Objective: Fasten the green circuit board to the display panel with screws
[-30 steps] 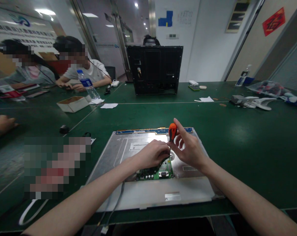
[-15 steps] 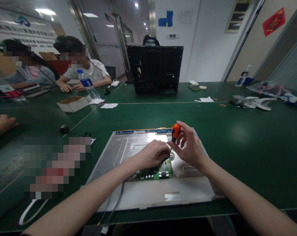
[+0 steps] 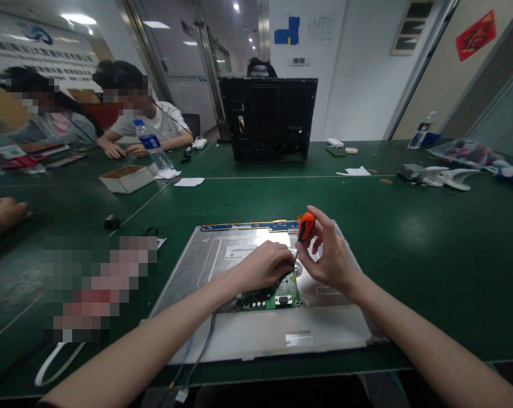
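My right hand pinches the orange and black handle of a small screwdriver between thumb and fingers. Its thin shaft slants down toward the upper right part of a green circuit board. By the screwdriver's tip, the fingers of my left hand are closed together over the board; whatever they hold is hidden. The board lies on the flat metal back of a display panel, which has a blue strip board along its far edge. A grey cable runs off the panel's near edge.
Behind the panel stands a black monitor housing. To the left are an open cardboard box, a water bottle and a small black object. A co-worker's hand rests at far left; two people sit beyond. Grey-white parts lie at right.
The screwdriver handle has tipped slightly to the right, and my right thumb and fingers have shifted with it. My left hand stays in place.
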The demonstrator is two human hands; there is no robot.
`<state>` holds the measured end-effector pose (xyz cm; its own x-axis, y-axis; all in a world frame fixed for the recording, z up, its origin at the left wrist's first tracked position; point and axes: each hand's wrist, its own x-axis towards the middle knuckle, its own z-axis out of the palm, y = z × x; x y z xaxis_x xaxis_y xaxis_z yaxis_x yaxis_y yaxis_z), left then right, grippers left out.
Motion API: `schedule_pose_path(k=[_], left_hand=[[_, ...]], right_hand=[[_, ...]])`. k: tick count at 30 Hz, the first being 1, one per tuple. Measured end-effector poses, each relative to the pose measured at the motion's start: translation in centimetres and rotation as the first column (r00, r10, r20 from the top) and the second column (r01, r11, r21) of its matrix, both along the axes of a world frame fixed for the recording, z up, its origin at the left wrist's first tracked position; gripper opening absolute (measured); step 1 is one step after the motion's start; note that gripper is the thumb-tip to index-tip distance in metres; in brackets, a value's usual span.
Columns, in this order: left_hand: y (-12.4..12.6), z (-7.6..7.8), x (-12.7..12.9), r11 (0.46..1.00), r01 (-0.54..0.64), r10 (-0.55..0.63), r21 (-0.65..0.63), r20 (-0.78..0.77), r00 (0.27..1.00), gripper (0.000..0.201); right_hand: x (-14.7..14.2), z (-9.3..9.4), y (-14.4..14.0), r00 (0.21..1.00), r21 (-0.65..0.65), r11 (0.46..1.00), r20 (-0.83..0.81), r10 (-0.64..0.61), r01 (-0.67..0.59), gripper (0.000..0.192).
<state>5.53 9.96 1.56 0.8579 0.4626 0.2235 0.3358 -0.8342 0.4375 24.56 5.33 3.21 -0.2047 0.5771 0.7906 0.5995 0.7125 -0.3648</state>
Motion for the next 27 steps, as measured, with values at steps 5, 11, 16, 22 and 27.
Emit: schedule_pose_path(k=[5, 11, 16, 22, 27], left_hand=[[-0.09, 0.05, 0.04, 1.000, -0.002, 0.002, -0.005, 0.002, 1.000, 0.010], [0.05, 0.03, 0.09, 1.000, 0.001, 0.000, 0.009, -0.010, 1.000, 0.009], [0.10, -0.17, 0.02, 0.999, -0.017, 0.018, 0.036, -0.032, 0.999, 0.010], [0.17, -0.25, -0.02, 0.998, -0.016, 0.019, 0.061, -0.051, 0.999, 0.010], [0.17, -0.15, 0.04, 1.000, -0.002, 0.003, 0.025, -0.026, 1.000, 0.010]], right_hand=[[-0.11, -0.31, 0.15, 1.000, -0.013, 1.000, -0.017, 0.002, -0.003, 0.072], [0.00, -0.38, 0.16, 0.999, 0.037, 0.998, -0.011, 0.052, -0.052, 0.073], [0.20, -0.62, 0.49, 0.999, 0.073, 0.997, -0.008, 0.031, -0.030, 0.070], [0.08, -0.71, 0.69, 1.000, 0.078, 0.997, -0.005, 0.011, -0.011, 0.066], [-0.19, -0.62, 0.38, 0.999, 0.056, 0.998, -0.014, 0.034, -0.034, 0.069]])
